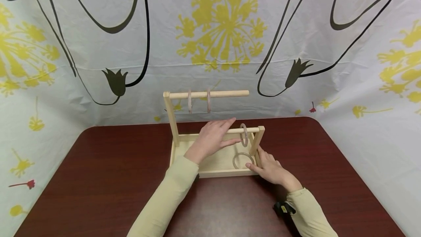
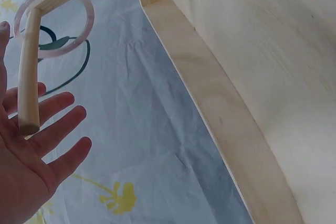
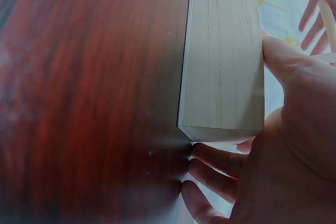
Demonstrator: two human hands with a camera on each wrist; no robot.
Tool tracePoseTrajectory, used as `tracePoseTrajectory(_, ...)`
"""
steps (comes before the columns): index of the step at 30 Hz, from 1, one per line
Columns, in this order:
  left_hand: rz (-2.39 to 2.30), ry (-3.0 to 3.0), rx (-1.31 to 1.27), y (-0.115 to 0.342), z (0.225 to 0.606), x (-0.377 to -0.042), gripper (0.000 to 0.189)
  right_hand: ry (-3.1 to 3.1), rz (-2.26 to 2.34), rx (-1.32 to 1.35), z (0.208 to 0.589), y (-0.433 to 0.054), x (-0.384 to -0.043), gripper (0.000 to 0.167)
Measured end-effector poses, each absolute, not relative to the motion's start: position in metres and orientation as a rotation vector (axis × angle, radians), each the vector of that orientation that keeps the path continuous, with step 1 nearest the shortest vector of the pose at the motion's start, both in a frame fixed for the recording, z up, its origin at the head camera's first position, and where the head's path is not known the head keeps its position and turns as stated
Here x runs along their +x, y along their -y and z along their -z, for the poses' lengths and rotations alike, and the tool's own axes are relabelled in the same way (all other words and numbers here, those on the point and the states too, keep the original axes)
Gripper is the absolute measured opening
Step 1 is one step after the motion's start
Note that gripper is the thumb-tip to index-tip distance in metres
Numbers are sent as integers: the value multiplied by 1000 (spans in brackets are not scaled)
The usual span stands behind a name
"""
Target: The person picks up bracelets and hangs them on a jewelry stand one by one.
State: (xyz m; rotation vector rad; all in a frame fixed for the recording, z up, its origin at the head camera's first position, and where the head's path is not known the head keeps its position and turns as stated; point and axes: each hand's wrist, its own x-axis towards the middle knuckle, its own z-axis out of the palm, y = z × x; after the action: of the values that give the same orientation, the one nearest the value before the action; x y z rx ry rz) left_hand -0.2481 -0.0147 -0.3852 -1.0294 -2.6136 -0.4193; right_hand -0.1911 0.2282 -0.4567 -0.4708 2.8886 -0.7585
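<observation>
A wooden tray stand (image 1: 218, 173) has two horizontal pegs. Two rings, a left ring (image 1: 189, 102) and a right ring (image 1: 208, 102), hang on the upper peg (image 1: 230, 93). One pale translucent ring (image 2: 90, 18) hangs on the lower peg (image 2: 29, 77), near its post. Another ring (image 1: 243, 153) lies in the tray's front right. My left hand (image 1: 213, 138) is at the lower peg's free end, fingers spread and straight, holding no ring. With thumb over the front wall and fingers round the side, my right hand (image 1: 271, 167) grips the tray's front right corner.
The stand sits on a dark red-brown table (image 1: 125, 178). Behind and beside it hangs a white sheet (image 1: 158, 46) with yellow and dark plant prints. A left post (image 1: 171, 120) holds the upper peg; a shorter right post (image 1: 257, 140) holds the lower one.
</observation>
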Motion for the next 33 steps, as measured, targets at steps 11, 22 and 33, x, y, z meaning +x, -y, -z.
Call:
tracePoseTrajectory(11,693,2580,-976,32,398,-247,69,-2887,760,-466,456,-229,-190,84)
tracePoseTrajectory(22,884,2653,-869,45,414,-242,71,-2903,750,-461,457,-228,-190,83)
tracePoseTrajectory(33,935,2714,-845,50,427,-242,73,-2912,785,-483,460,-229,-191,86)
